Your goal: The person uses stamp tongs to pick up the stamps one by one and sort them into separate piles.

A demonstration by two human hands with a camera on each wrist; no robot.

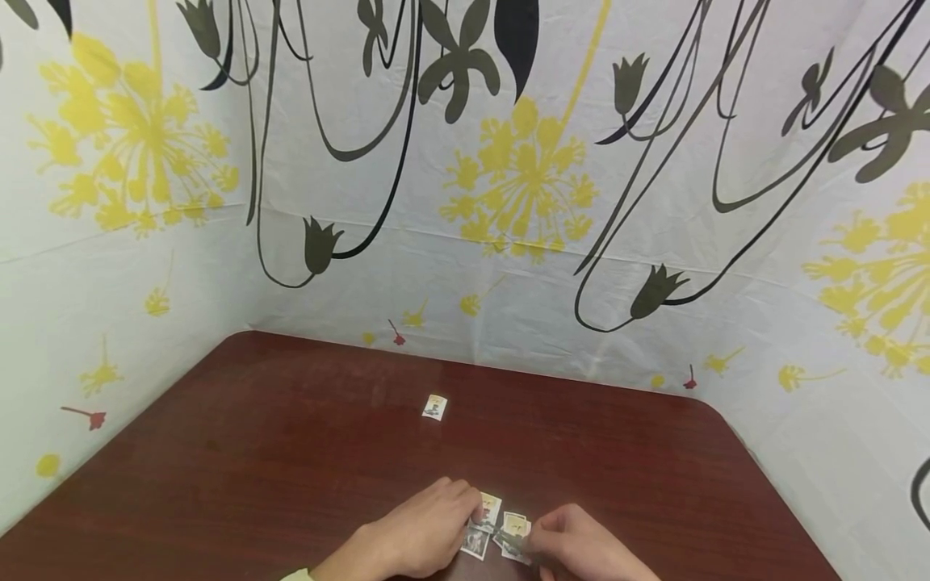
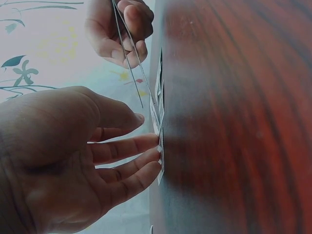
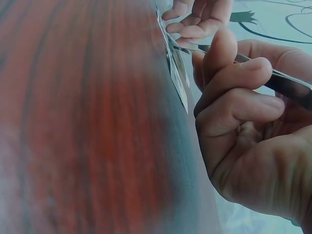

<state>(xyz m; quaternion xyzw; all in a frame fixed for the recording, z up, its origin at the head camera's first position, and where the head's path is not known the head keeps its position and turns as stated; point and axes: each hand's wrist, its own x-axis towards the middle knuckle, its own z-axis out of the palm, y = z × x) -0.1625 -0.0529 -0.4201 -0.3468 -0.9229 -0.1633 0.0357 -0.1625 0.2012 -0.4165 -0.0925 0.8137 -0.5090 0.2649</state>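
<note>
Small printed paper pieces lie near the front of the brown table in the head view: a left pair, with an upper piece (image 1: 491, 507) and a lower piece (image 1: 475, 544), and an overlapping right group (image 1: 515, 526). My left hand (image 1: 429, 524) rests its fingertips on the left pair, fingers fairly straight in the left wrist view. Metal tweezers (image 3: 292, 89) are gripped in my right hand (image 1: 581, 545), whose fingers curl round them. Their tips reach down to the papers, prongs apart in the left wrist view; whether they pinch a paper I cannot tell.
Another small printed paper (image 1: 434, 407) lies farther back on the brown table (image 1: 305, 436). A white cloth (image 1: 407, 298) with yellow flowers and dark stems hangs behind the table and along both sides.
</note>
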